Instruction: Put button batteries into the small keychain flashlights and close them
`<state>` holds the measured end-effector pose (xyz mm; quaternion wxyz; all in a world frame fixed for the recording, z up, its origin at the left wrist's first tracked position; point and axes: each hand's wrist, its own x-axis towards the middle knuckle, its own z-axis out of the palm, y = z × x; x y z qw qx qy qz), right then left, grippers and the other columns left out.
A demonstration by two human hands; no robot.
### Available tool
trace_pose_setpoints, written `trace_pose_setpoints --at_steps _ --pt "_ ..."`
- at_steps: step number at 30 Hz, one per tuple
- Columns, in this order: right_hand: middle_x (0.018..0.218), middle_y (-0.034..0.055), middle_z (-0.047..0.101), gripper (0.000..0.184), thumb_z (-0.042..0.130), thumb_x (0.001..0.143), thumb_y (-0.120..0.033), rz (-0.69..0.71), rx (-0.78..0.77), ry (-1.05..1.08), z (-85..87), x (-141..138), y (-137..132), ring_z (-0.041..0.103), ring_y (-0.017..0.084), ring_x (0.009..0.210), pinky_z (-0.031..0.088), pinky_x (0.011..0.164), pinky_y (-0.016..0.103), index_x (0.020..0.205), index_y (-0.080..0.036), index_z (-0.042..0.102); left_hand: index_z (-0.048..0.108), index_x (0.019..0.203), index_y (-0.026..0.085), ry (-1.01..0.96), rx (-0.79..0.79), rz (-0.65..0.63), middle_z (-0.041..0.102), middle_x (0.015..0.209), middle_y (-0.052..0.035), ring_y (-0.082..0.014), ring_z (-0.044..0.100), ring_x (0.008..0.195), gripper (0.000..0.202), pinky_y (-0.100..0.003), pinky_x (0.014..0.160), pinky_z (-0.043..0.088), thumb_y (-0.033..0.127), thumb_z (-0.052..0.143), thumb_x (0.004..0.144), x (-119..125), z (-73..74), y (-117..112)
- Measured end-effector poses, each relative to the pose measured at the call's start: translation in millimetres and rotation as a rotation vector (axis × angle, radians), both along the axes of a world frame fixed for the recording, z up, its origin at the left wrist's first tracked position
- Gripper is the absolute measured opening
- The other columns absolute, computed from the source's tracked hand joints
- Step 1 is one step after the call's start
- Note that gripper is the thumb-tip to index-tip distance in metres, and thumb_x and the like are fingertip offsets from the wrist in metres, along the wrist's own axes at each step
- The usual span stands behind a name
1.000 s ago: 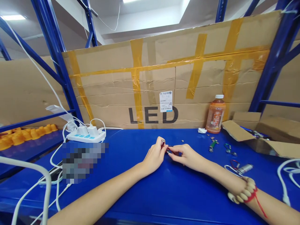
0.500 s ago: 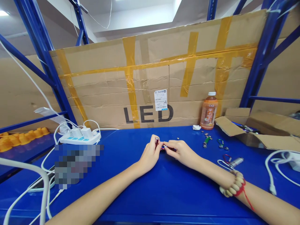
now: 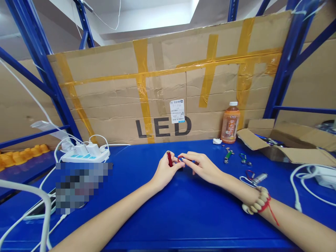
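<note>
My left hand (image 3: 163,172) is closed around a small red mini flashlight (image 3: 169,159), which stands nearly upright between thumb and fingers. A red carabiner (image 3: 180,158) curves out at its side, between the two hands. The thumb and fingertips of my right hand (image 3: 201,165) pinch this carabiner; its lower part is hidden by the fingers. Both hands are above the middle of the blue table (image 3: 181,217). Right of them lie a silver mini flashlight (image 3: 260,178), a green one (image 3: 228,156) and a green carabiner (image 3: 243,158).
An orange drink bottle (image 3: 230,124) and crumpled white paper (image 3: 217,141) stand at the back. An open cardboard box (image 3: 301,155) and a white cable (image 3: 296,196) are on the right. A power strip (image 3: 70,156) with cords lies left, by a pixelated patch. A taped cardboard sheet (image 3: 115,105) walls the back.
The red flashlight shows more of its length in my left hand, and the carabiner has come into clearer sight. My right fingers have spread somewhat. The whole view has shifted slightly.
</note>
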<state>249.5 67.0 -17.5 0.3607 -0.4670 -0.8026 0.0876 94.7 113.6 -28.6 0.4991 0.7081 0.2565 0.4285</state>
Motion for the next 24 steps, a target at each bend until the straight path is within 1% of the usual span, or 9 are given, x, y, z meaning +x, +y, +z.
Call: trace_pose_setpoints --at_steps 4,6,9,11,14,16,17,20,24 --pt "0.081 0.0024 0.059 0.033 0.033 0.092 -0.035 0.017 0.024 -0.006 0.2 -2 1 0.054 0.011 0.069 0.043 0.064 0.021 0.094 -0.018 0.061 0.031 0.068 0.019 0.069 -0.018 -0.010 0.052 0.060 0.0068 -0.0086 0.052 0.060 0.037 -0.021 0.061 0.039 0.021 0.067 0.064 2 -0.6 -1" --pt "0.082 0.0029 0.060 0.031 0.035 0.091 -0.033 -0.038 0.069 -0.021 2.9 1 3 0.056 0.012 0.071 0.043 0.067 0.023 0.101 -0.018 0.060 0.032 0.070 0.019 0.122 -0.016 0.000 0.053 0.061 0.0061 -0.0081 0.050 0.058 0.037 -0.021 0.058 0.038 0.022 0.069 0.063 3 -1.9 -1" --pt "0.086 0.0052 0.063 0.030 0.036 0.090 -0.028 -0.216 0.067 -0.097 7.8 13 8 0.059 0.014 0.073 0.044 0.068 0.024 0.102 -0.017 0.061 0.032 0.072 0.019 0.155 -0.003 0.028 0.056 0.065 0.0047 -0.0083 0.049 0.057 0.037 -0.022 0.059 0.038 0.024 0.068 0.064 2 -3.7 1" --pt "0.085 0.0078 0.065 0.030 0.036 0.089 -0.025 -0.386 0.002 -0.224 8.8 26 11 0.060 0.016 0.076 0.043 0.068 0.025 0.092 -0.016 0.065 0.032 0.072 0.019 0.149 0.012 0.042 0.058 0.067 0.0033 -0.0099 0.051 0.061 0.035 -0.024 0.062 0.040 0.026 0.066 0.066 2 -4.8 2" --pt "0.081 0.0112 0.066 0.025 0.044 0.083 -0.021 -0.693 -0.146 -0.431 5.5 48 12 0.062 0.020 0.077 0.044 0.065 0.028 0.077 -0.015 0.068 0.034 0.073 0.019 0.145 0.037 0.050 0.059 0.071 0.0013 -0.0114 0.053 0.065 0.032 -0.025 0.064 0.041 0.030 0.064 0.069 2 -7.7 4" --pt "0.082 0.0121 0.066 0.019 0.050 0.078 -0.020 -0.787 -0.171 -0.490 2.5 58 12 0.062 0.023 0.078 0.044 0.063 0.029 0.078 -0.016 0.068 0.036 0.073 0.019 0.164 0.058 0.048 0.059 0.073 0.0010 -0.0104 0.051 0.062 0.032 -0.024 0.062 0.040 0.031 0.064 0.069 2 -10.1 5" --pt "0.085 0.0113 0.066 0.017 0.052 0.076 -0.021 -0.810 -0.138 -0.515 1.7 60 11 0.061 0.024 0.082 0.045 0.063 0.030 0.080 -0.017 0.068 0.036 0.073 0.019 0.178 0.068 0.051 0.058 0.072 0.0015 -0.0096 0.050 0.060 0.032 -0.023 0.060 0.039 0.030 0.065 0.068 3 -11.3 6" --pt "0.092 0.0087 0.064 0.021 0.049 0.078 -0.020 -0.750 0.089 -0.492 4.7 57 13 0.058 0.023 0.090 0.046 0.070 0.031 0.086 -0.018 0.068 0.037 0.074 0.018 0.207 0.067 0.021 0.057 0.067 0.0028 -0.0105 0.051 0.060 0.029 -0.023 0.060 0.040 0.027 0.064 0.069 4 -12.9 6" --pt "0.090 0.0066 0.063 0.024 0.042 0.082 -0.022 -0.418 0.315 -0.302 20.2 22 18 0.057 0.020 0.087 0.045 0.077 0.032 0.088 -0.019 0.065 0.036 0.073 0.019 0.198 0.023 0.021 0.056 0.061 0.0040 -0.0119 0.053 0.059 0.028 -0.024 0.060 0.040 0.022 0.063 0.068 4 -13.1 6"
